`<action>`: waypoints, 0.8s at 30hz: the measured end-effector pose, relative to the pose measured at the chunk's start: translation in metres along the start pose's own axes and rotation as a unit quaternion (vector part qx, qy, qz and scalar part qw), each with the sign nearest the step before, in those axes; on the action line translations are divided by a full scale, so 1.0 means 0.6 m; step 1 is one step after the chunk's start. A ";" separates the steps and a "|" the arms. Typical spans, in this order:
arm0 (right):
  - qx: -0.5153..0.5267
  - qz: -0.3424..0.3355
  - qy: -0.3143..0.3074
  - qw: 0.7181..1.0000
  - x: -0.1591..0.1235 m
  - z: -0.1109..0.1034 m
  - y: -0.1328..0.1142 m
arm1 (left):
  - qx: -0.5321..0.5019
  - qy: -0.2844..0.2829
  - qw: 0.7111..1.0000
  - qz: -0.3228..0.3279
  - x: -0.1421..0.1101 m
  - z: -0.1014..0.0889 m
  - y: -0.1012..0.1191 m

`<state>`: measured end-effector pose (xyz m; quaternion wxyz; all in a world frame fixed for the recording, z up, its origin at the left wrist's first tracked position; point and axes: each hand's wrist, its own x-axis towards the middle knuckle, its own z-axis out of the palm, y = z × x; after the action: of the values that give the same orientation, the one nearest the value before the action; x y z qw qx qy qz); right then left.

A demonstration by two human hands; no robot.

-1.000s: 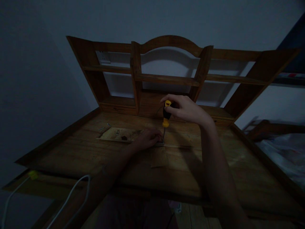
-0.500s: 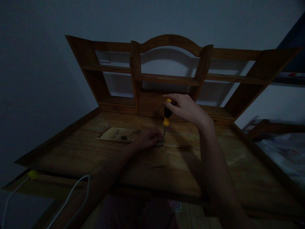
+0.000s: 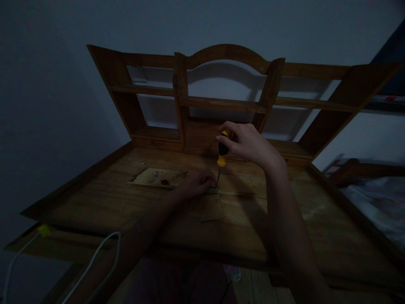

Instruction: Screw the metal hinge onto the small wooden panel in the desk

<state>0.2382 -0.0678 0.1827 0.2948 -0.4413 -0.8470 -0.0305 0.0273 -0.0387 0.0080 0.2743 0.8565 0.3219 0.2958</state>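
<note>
My right hand is closed around the yellow-and-black handle of a screwdriver, which stands nearly upright with its shaft pointing down. Its tip meets a small metal piece by the edge of a pale wooden board; the dim light hides the exact contact. Beside that tip, my left hand rests on the board with its fingers curled together, and what they hold cannot be made out. A brown, flat rectangular piece lies just in front. Dark stains mark the board left of my hand.
The wooden desk carries a hutch with shelves at its back. Small metal pieces lie left of the board. A white cable loops over the front left edge near a yellow piece.
The thumb and fingers of my right hand have shifted slightly on the screwdriver handle. The screwdriver and my left hand stay in nearly the same place.
</note>
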 end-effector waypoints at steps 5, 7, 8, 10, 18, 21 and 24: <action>-0.016 0.005 -0.003 1.000 0.000 -0.002 -0.002 | -0.009 0.002 1.000 0.008 0.000 0.001 -0.003; -0.022 0.007 -0.008 1.000 0.000 -0.001 -0.002 | -0.010 0.003 1.000 0.012 0.000 0.001 -0.002; -0.024 0.008 -0.010 1.000 0.000 -0.001 -0.001 | -0.010 0.002 1.000 0.013 0.000 0.000 -0.001; -0.025 0.010 -0.015 1.000 0.001 -0.001 -0.001 | -0.006 0.004 1.000 0.012 0.000 0.000 0.001; -0.009 0.035 -0.030 0.999 -0.002 -0.006 -0.007 | 0.007 0.008 1.000 0.011 0.001 0.000 0.001; -0.009 0.027 -0.024 0.999 -0.002 -0.004 -0.006 | -0.003 0.005 1.000 0.009 0.001 -0.001 0.000; -0.014 0.022 -0.018 0.999 0.000 0.000 -0.003 | -0.006 0.000 1.000 0.006 0.000 -0.002 0.002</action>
<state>0.2368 -0.0693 0.1833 0.2735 -0.4647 -0.8417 -0.0276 0.0271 -0.0390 0.0098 0.2774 0.8567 0.3154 0.2994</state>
